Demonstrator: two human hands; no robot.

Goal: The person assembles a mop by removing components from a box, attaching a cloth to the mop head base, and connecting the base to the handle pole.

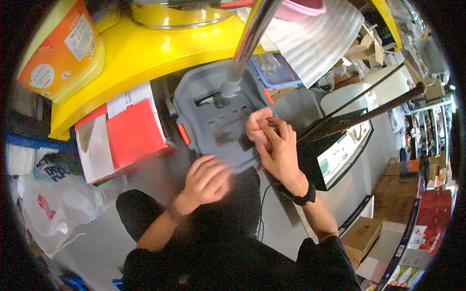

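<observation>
A pink cloth is bunched up in my right hand, its fingers closed on it at the right rim of a grey plastic bucket. My left hand hovers near the bucket's front edge with its fingers curled. Motion blurs those fingertips, and nothing shows in them. The bucket has orange-red clips on its sides. Inside it are a black brush strip and dark slots. A metal pole with a grey joint at its lower end stands in the bucket.
A yellow shelf crosses the far side, holding an orange-and-yellow container. Red and white papers lie at left, above a white plastic bag. At right are a lit screen, a slanting dark pole and cardboard boxes.
</observation>
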